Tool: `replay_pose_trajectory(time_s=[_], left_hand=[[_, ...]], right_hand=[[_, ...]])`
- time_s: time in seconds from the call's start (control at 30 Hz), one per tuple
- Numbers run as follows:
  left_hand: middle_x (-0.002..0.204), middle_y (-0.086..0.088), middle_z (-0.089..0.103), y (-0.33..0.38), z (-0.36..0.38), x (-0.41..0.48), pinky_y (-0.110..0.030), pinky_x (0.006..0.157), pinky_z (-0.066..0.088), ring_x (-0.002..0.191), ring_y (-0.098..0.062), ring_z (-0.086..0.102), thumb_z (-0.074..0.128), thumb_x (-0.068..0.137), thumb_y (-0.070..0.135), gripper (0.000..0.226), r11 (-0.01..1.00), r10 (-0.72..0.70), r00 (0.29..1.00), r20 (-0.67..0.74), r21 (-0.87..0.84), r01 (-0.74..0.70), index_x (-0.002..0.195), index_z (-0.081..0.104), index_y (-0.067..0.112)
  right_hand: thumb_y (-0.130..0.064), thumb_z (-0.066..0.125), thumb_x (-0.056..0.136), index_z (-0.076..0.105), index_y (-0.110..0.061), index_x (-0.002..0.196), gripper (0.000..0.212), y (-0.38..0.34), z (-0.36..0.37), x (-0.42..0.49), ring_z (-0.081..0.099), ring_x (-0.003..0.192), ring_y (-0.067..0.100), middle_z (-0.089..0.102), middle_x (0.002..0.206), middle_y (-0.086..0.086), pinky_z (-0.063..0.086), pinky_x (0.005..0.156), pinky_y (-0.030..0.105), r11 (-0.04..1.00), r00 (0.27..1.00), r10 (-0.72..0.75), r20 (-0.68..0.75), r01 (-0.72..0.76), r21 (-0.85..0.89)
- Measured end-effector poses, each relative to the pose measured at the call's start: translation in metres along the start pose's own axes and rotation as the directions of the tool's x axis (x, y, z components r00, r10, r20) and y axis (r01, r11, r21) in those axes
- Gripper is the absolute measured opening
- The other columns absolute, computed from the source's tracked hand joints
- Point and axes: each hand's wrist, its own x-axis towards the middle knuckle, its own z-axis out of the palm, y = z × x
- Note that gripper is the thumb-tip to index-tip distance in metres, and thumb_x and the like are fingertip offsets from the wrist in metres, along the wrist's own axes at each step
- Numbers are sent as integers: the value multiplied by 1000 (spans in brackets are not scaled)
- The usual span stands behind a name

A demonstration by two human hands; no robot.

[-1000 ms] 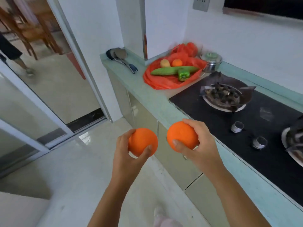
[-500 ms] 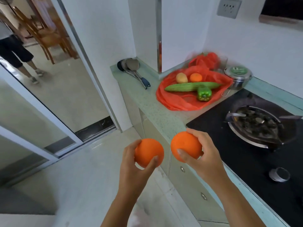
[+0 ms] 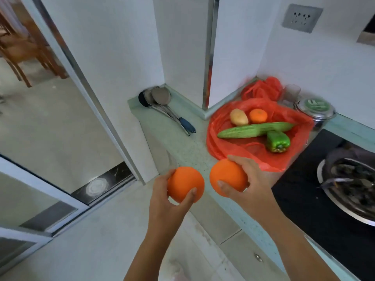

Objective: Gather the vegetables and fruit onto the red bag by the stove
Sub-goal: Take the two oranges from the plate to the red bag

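Note:
My left hand (image 3: 164, 201) grips an orange (image 3: 185, 184) over the floor, just off the counter's edge. My right hand (image 3: 250, 185) grips a second orange (image 3: 227, 178) above the counter, at the near edge of the red bag (image 3: 225, 147). Spread flat beside the stove, the bag holds a potato (image 3: 239, 117), a small orange (image 3: 258, 116), a long green cucumber (image 3: 253, 129) and a green bell pepper (image 3: 277, 141).
Metal ladles (image 3: 160, 98) lie on the pale green counter (image 3: 182, 145) left of the bag. A steel lidded pot (image 3: 315, 108) stands behind the bag. The black stove (image 3: 316, 199) with a burner (image 3: 353, 185) is at the right. A glass sliding door (image 3: 40, 138) is on the left.
I have come closer to the counter, so the bag looks larger. Both hands with their oranges have moved toward the bag; the right orange now reaches its near edge.

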Motion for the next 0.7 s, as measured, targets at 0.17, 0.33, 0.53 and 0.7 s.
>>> replay_pose_trajectory(time_s=[0.17, 0.33, 0.53, 0.7], left_hand=[[113, 33, 40, -17, -23, 67, -24, 79, 48, 104, 4, 48, 60, 59, 64, 57, 1000, 26, 999, 48, 14, -26, 111, 41, 50], [117, 27, 43, -28, -19, 105, -34, 84, 51, 106, -1, 50, 62, 58, 64, 60, 1000, -1, 995, 103, -18, 3, 113, 43, 48], [116, 27, 42, -33, 7, 146, -29, 82, 50, 105, -3, 50, 61, 58, 65, 58, 999, 11, 980, 199, -42, -2, 111, 42, 50], [116, 26, 43, -28, 44, 194, -18, 76, 46, 103, 5, 49, 61, 59, 64, 59, 996, 72, 959, 275, -63, -56, 112, 43, 48]], right_hand=[[-50, 68, 65, 40, -48, 113, 56, -15, 41, 55, 40, 109, -8, 41, 118, -24, 36, 81, 7, 999, 999, -18, -35, 17, -47], [-43, 75, 67, 40, -52, 109, 55, -7, 46, 82, 40, 109, -10, 43, 118, -21, 35, 79, 8, 996, 997, 33, -75, -38, -77], [-30, 77, 68, 42, -48, 110, 58, 12, 39, 115, 41, 106, -11, 44, 116, -19, 33, 77, 1, 991, 983, 88, -163, -103, -91], [-26, 79, 67, 48, -36, 117, 59, 35, 27, 157, 44, 104, -1, 48, 116, -13, 31, 81, -1, 987, 961, 106, -257, -134, -92]])
